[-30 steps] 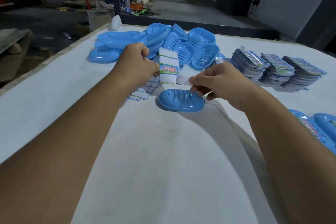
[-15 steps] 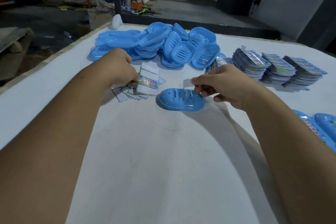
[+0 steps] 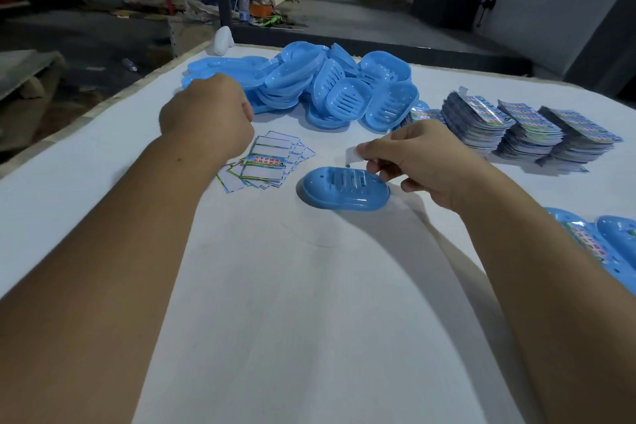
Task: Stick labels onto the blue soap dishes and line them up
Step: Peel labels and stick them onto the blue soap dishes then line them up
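Observation:
One blue soap dish (image 3: 344,189) lies alone on the white table (image 3: 309,303), slotted side up. My right hand (image 3: 423,162) hovers just behind it and pinches a small pale label (image 3: 352,154) between thumb and forefinger, above the dish's far rim. My left hand (image 3: 210,117) is a loose fist above the table, left of a fanned pile of label backing sheets (image 3: 272,162); I see nothing in it. A heap of unlabelled blue dishes (image 3: 330,86) lies behind both hands.
Three stacks of printed label sheets (image 3: 530,127) stand at the right rear. Labelled blue dishes (image 3: 602,244) lie at the right edge. A white object (image 3: 223,41) sits at the far table corner. Beyond the table is workshop floor with clutter.
My left hand lowered the label sheet onto the fanned pile, let it go and drew back to the left. My right hand kept the peeled label near the single dish.

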### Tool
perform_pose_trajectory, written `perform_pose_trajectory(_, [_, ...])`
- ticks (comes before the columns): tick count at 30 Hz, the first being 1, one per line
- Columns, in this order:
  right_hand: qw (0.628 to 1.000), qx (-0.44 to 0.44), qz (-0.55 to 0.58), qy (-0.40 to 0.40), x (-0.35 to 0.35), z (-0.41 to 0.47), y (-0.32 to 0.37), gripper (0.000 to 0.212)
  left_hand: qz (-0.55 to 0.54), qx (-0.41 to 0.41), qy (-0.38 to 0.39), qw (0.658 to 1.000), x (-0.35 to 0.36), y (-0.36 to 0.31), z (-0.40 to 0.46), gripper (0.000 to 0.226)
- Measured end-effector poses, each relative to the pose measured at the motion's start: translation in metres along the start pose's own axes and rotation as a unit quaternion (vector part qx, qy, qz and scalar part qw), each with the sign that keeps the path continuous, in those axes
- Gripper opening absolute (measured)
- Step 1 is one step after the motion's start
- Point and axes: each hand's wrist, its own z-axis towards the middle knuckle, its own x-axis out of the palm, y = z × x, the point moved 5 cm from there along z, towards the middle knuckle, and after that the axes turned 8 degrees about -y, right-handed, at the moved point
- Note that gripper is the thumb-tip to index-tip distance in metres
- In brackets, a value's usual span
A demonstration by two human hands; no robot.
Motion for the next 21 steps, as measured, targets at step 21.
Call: perform_pose_trajectory(21, [0.993, -0.095, 0.058, -0.032, 0.0, -0.001, 0.012, 0.022, -0.412, -0.022, 0.239, 0.879, 0.018, -0.071, -0.049, 0.015])
